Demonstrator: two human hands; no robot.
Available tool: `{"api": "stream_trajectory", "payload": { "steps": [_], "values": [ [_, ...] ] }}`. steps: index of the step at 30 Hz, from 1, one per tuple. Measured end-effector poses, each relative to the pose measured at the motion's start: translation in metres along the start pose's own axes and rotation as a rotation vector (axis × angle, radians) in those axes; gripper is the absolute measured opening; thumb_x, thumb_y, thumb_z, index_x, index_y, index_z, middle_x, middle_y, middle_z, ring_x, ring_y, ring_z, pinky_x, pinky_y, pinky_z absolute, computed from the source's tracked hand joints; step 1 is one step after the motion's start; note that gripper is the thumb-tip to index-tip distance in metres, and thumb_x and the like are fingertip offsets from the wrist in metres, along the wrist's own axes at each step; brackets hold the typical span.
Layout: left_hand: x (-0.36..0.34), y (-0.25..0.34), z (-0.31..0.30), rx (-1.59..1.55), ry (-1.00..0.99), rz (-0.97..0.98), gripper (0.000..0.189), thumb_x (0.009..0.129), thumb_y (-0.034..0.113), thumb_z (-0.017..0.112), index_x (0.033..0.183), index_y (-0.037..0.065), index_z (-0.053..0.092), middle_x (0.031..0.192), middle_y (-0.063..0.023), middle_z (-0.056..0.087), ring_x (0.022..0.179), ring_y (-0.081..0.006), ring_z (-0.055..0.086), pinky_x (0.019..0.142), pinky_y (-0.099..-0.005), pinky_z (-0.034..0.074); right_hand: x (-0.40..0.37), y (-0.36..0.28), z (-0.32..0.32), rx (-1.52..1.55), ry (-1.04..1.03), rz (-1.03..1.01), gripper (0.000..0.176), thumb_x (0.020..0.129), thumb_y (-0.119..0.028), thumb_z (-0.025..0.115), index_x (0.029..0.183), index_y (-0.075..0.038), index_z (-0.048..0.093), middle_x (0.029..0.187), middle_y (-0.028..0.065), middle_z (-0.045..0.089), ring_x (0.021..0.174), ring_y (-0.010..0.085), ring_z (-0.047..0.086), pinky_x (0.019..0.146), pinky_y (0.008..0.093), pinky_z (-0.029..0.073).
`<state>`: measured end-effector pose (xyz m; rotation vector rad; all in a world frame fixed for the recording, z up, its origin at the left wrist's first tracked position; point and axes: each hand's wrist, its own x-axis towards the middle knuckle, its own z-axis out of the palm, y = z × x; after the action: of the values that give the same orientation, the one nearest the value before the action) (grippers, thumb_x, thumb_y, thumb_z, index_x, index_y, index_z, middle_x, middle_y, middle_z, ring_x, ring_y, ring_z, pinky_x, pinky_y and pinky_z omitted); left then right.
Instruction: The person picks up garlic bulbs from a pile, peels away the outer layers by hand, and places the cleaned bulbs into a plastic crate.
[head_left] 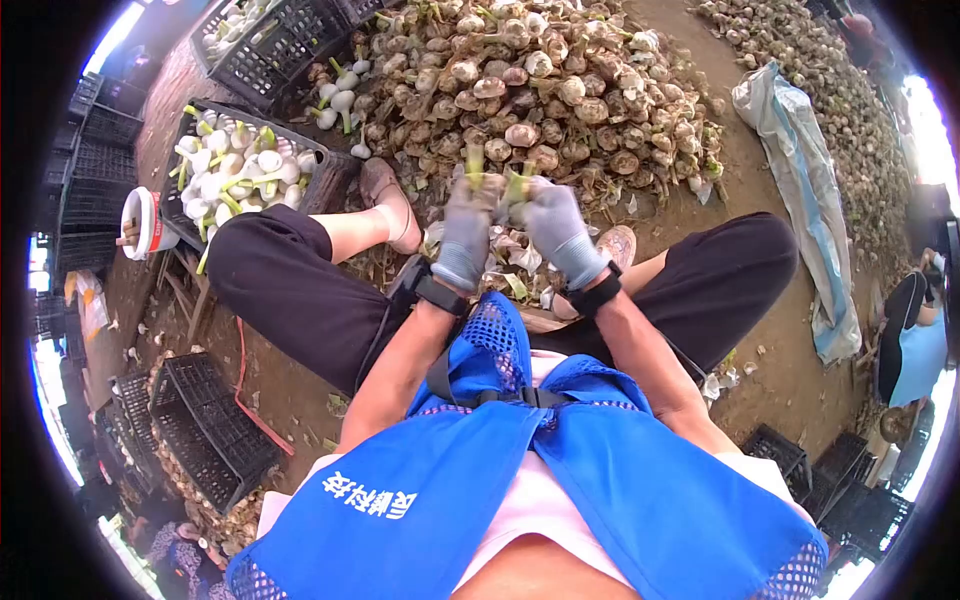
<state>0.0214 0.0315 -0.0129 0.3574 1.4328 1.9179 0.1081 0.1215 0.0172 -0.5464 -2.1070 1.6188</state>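
Observation:
My left hand (468, 222), in a grey glove, is closed with a pale green garlic stem (475, 163) sticking up from its fingers. Close beside it, my right hand (555, 218), gloved the same way, has its fingers curled around another piece of green garlic stem (519, 184). Motion blurs both sets of fingertips, and any bulb within them is hidden. Just beyond the hands rises a big heap of unpeeled garlic (560, 90) with dry, soiled skins. Loose peelings (522, 258) litter the ground below the hands, between my feet.
At left, a black crate (330, 180) holds peeled white garlic, with a white bucket (143, 222) beside it. Another crate (262, 70) stands behind. Empty crates (210, 425) lie lower left. A plastic sack (800, 180) lies at right; a person (915, 345) is farther right.

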Motion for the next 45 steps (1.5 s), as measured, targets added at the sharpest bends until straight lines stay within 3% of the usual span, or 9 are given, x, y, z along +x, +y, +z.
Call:
{"api": "stream_trajectory", "payload": {
  "steps": [1,5,12,21,29,33,39,41,45],
  "values": [
    [0.006,-0.008,-0.011,-0.214,-0.097,0.066,0.019,0.09,0.021,0.05,0.098,0.003,0.051,0.09,-0.0049,0.058,0.08,-0.0108,0.055,0.068,-0.0213,0.047,-0.003,-0.013,-0.01,0.429,0.018,0.439,0.013,0.072,0.003,0.051,0.08,0.004,0.061,0.079,0.0102,0.062,0.066,0.0175,0.059,0.065,0.0268,0.048],
    [-0.006,0.023,0.003,-0.224,-0.058,-0.019,0.029,0.09,0.028,0.048,0.1,0.002,0.052,0.095,-0.0088,0.058,0.084,-0.0145,0.057,0.067,-0.0251,0.049,0.005,-0.02,-0.024,0.95,0.063,0.532,0.013,0.07,0.004,0.053,0.081,0.006,0.061,0.077,0.0089,0.063,0.064,0.0161,0.059,0.062,0.0261,0.048],
    [-0.014,0.027,-0.003,-0.408,-0.177,-0.169,0.035,0.092,0.029,0.042,0.106,-0.002,0.053,0.103,-0.0151,0.058,0.081,-0.02,0.06,0.067,-0.0286,0.051,0.031,0.042,-0.023,-0.587,0.235,-0.091,0.016,0.07,-0.009,0.052,0.079,-0.001,0.062,0.091,0.0172,0.059,0.087,0.034,0.055,0.076,0.0359,0.046],
    [0.003,0.012,-0.026,-0.618,-0.069,-0.315,0.03,0.084,0.026,0.057,0.1,0.0,0.06,0.087,-0.0077,0.063,0.075,-0.0153,0.06,0.056,-0.0248,0.049,0.022,0.058,-0.007,-0.896,-0.112,0.27,0.017,0.071,-0.012,0.053,0.083,-0.005,0.063,0.086,0.017,0.061,0.081,0.032,0.06,0.074,0.0375,0.048],
    [0.023,-0.004,-0.053,-1.063,0.184,-0.501,0.025,0.08,0.011,0.048,0.103,0.007,0.057,0.091,-0.0078,0.063,0.081,-0.0242,0.059,0.049,-0.0298,0.044,-0.005,0.015,-0.017,-0.072,-0.615,0.21,0.017,0.073,-0.002,0.051,0.086,0.0,0.061,0.072,0.0107,0.06,0.067,0.0142,0.052,0.064,0.0276,0.043],
    [0.022,0.001,-0.047,-1.063,0.121,-0.497,0.026,0.079,0.008,0.046,0.103,0.005,0.056,0.092,-0.0089,0.063,0.083,-0.0262,0.06,0.058,-0.0345,0.05,-0.013,0.002,-0.007,-1.064,-0.652,0.15,0.036,0.071,-0.01,0.053,0.106,-0.006,0.056,0.1,0.0155,0.058,0.085,0.0286,0.058,0.074,0.0355,0.046],
    [0.006,-0.012,-0.042,0.466,-0.117,0.168,0.018,0.086,0.015,0.048,0.098,0.006,0.058,0.095,-0.0088,0.062,0.08,-0.0178,0.06,0.061,-0.0346,0.05,0.008,0.009,0.014,0.391,-0.268,0.471,0.033,0.077,-0.007,0.052,0.109,-0.001,0.051,0.097,0.0098,0.059,0.082,0.0215,0.059,0.072,0.0305,0.048],
    [0.014,-0.052,-0.046,0.171,0.153,0.146,0.011,0.086,0.014,0.05,0.089,0.006,0.058,0.085,-0.0074,0.06,0.071,-0.0163,0.058,0.055,-0.0301,0.048,0.013,0.076,0.028,0.879,-0.211,0.834,0.03,0.076,-0.005,0.051,0.106,-0.001,0.052,0.083,0.0089,0.06,0.077,0.0201,0.06,0.065,0.0321,0.049],
    [0.041,-0.097,-0.095,0.153,0.696,-0.145,0.009,0.082,0.015,0.056,0.074,0.011,0.058,0.06,0.0017,0.051,0.054,-0.0105,0.049,0.048,-0.0257,0.041,0.064,0.095,0.05,-0.777,-0.277,-0.302,0.022,0.082,-0.026,0.05,0.087,-0.007,0.06,0.058,0.0113,0.05,0.055,0.0263,0.055,0.048,0.0353,0.044]
  ]
}}
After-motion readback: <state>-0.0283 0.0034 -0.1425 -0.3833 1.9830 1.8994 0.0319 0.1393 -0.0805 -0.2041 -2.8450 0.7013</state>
